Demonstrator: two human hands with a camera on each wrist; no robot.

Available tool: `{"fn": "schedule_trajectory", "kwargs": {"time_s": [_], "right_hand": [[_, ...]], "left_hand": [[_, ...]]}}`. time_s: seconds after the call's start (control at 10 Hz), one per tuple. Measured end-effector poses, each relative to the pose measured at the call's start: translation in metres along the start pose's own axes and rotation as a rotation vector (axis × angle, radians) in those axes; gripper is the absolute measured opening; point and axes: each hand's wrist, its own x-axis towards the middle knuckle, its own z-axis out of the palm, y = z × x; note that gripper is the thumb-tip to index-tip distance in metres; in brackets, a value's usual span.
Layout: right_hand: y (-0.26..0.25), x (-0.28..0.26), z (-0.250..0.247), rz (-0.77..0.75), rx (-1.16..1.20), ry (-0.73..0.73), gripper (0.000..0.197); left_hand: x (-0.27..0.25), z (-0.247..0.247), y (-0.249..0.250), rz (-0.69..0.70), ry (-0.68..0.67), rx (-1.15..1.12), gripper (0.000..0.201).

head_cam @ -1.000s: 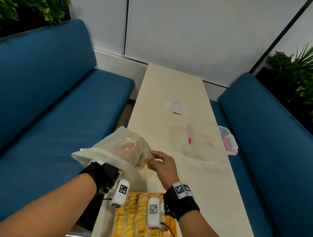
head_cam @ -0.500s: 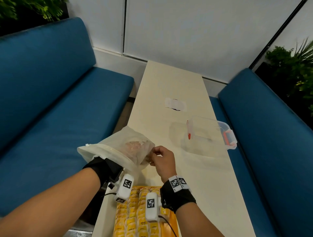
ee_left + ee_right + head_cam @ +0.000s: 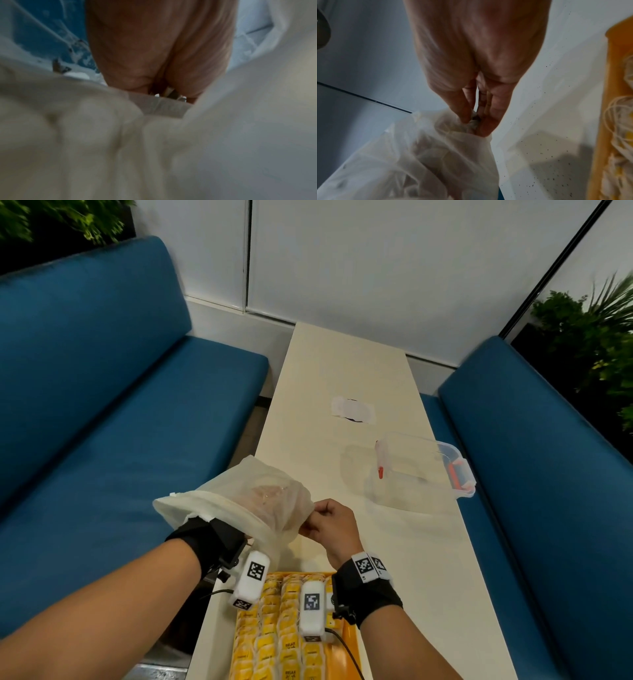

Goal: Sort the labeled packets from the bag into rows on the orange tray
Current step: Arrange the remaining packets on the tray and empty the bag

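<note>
Bag swallows your left hand, its fingers hidden, state unclear; your right hand fingers pinch the corner, bracing it above the orange tray.

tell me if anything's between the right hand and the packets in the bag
Yes: the bag's thin fabric. The right hand pinches the bag from outside, while the left hand is inside with the packets.

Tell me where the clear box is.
In the head view the clear box sits on the table's right side, beyond the right hand, near the white patch.
</note>
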Motion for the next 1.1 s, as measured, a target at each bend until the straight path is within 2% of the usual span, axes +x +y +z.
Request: {"fn": "schedule_trajectory", "kwargs": {"time_s": [0.1,0.2,0.3,0.4,0.5,0.6,0.7,0.8,0.9,1.0,1.1], "right_hand": [[0.0,0.001,-0.002,-0.017,-0.056,0.006,0.011],[-0.002,0.004,-0.015,0.015,-0.089,0.039,0.014],[-0.005,0.009,-0.026,-0.017,-0.353,0.16,0.015],[-0.021,-0.011,-0.021,-0.253,-0.652,0.159,0.035],[-0.041,-0.042,0.002,-0.388,-0.577,-0.108,0.041],[-0.039,-0.045,0.017,-0.432,-0.743,-0.157,0.038],[-0.035,-0.03,0.019,-0.449,-0.796,-0.008,0.015],[-0.037,-0.016,0.01,-0.47,-0.847,0.138,0.011],[-0.043,-0.004,0.0,-0.495,-0.881,0.211,0.009],[-0.042,0.005,-0.009,-0.514,-0.937,0.21,0.012],[-0.024,0.012,-0.018,-0.505,-1.057,0.157,0.015]], "left_hand": [[-0.016,0.005,0.004,0.104,0.005,0.5,0.041],[0.013,-0.012,-0.017,0.013,0.052,0.396,0.026],[0.029,-0.016,-0.017,-0.127,-0.027,-0.133,0.024],[0.036,-0.012,-0.01,-0.055,-0.051,-0.36,0.026],[0.038,-0.005,-0.01,0.009,-0.032,-0.306,0.028],[0.042,0.001,-0.007,0.025,-0.06,-0.321,0.031],[0.041,0.007,-0.006,0.091,-0.072,-0.225,0.018],[0.034,0.004,-0.006,0.173,-0.028,-0.168,0.011],[0.026,-0.007,-0.012,0.232,-0.179,-0.192,0.012],[0.012,-0.017,-0.025,0.168,-0.278,-0.306,0.019],[0.002,-0.019,-0.055,0.078,-0.286,-0.462,0.023]]}}
